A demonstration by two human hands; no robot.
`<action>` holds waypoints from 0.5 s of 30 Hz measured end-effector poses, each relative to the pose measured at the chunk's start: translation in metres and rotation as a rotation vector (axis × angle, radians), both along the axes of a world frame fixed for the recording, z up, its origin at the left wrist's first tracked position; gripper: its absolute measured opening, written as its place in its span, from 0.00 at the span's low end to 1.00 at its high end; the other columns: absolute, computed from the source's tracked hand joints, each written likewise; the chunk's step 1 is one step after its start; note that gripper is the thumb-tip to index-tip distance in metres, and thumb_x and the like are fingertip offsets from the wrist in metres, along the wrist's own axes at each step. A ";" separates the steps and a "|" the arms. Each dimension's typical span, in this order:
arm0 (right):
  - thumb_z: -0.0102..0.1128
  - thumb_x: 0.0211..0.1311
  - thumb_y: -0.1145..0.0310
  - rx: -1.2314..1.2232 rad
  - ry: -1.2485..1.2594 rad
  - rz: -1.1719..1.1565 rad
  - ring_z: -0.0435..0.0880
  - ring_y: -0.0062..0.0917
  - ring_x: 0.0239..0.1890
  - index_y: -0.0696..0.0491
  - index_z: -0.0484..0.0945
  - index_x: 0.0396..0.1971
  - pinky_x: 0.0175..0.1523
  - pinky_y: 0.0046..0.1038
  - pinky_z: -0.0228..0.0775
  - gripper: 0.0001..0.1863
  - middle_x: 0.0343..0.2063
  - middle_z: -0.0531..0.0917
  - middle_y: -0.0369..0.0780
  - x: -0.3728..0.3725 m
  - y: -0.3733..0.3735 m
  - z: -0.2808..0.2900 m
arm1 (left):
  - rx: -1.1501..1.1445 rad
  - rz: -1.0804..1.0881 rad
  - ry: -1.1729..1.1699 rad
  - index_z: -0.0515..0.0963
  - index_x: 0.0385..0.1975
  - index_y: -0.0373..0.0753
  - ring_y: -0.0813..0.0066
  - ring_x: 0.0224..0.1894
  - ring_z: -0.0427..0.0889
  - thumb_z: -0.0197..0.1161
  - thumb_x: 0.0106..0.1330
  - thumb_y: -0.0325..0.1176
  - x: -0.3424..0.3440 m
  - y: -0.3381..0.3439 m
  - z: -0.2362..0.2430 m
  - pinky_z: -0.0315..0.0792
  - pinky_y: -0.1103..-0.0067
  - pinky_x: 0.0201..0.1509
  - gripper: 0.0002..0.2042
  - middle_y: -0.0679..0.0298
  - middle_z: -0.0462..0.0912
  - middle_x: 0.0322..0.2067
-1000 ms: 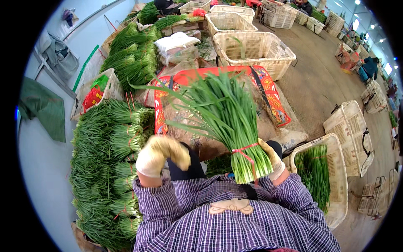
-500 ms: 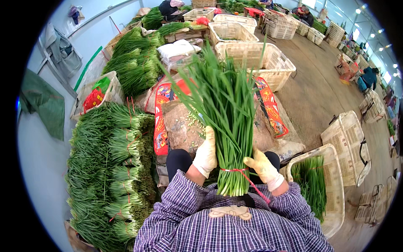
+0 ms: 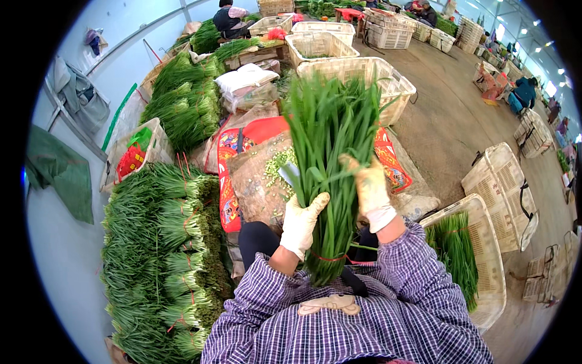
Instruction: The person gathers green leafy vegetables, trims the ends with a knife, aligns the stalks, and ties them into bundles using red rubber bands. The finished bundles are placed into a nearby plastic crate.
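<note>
A thick bunch of green chives (image 3: 330, 139) stands upright before me, its leaf tips pointing away and a red tie round its lower end. My left hand (image 3: 304, 223), in a pale glove, is closed round the bunch's left side, thumb across the front. At the right side of the leaves is my gloved right hand (image 3: 371, 189), slightly blurred, its fingers closed on a loose chive leaf that crosses the bunch. A pale flat object (image 3: 290, 174) shows partly behind the leaves; its kind is hidden. Beneath lies a brown mat (image 3: 254, 185) with cut chive bits (image 3: 280, 165).
Tied chive bunches (image 3: 160, 255) are stacked on my left, with more piled (image 3: 185, 103) beyond. A plastic crate (image 3: 485, 267) holding chives stands at my right. A large crate (image 3: 394, 97) and a white sack (image 3: 242, 82) stand ahead. People (image 3: 229, 21) sit farther back.
My right hand has moved from the tied lower end up to the leaves. The bunch has turned, its white stem ends now facing away from view. My view has shifted slightly.
</note>
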State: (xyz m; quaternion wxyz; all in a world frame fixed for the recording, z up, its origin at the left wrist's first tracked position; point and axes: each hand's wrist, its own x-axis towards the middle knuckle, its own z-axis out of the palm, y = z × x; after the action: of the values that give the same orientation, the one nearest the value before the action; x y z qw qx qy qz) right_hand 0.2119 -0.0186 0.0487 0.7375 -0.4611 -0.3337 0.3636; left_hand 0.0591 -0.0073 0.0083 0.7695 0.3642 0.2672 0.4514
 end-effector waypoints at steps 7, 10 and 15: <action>0.62 0.57 0.72 -0.099 -0.101 0.025 0.80 0.27 0.42 0.58 0.68 0.55 0.48 0.27 0.74 0.25 0.42 0.80 0.40 0.018 0.005 -0.012 | 0.092 0.046 0.111 0.78 0.41 0.33 0.77 0.33 0.81 0.68 0.57 0.27 0.003 0.000 -0.006 0.76 0.80 0.40 0.13 0.64 0.83 0.36; 0.62 0.57 0.69 -0.156 0.294 0.107 0.82 0.30 0.33 0.59 0.71 0.51 0.38 0.30 0.78 0.22 0.36 0.82 0.40 0.065 0.004 -0.008 | 0.014 0.092 0.076 0.78 0.42 0.33 0.78 0.33 0.80 0.69 0.56 0.27 -0.001 0.005 0.009 0.76 0.80 0.40 0.14 0.64 0.83 0.36; 0.54 0.64 0.63 -0.074 0.396 -0.165 0.78 0.31 0.45 0.58 0.75 0.49 0.54 0.34 0.71 0.18 0.44 0.80 0.43 0.132 -0.008 -0.037 | -0.052 0.056 0.099 0.77 0.45 0.38 0.76 0.35 0.80 0.69 0.56 0.27 -0.011 0.021 0.000 0.77 0.77 0.39 0.17 0.67 0.81 0.37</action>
State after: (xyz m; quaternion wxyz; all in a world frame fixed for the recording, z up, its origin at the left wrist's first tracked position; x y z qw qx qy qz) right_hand 0.3435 -0.0264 0.0116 0.7985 -0.4329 -0.1300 0.3976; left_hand 0.0479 0.0134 0.0084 0.7516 0.3584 0.3266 0.4471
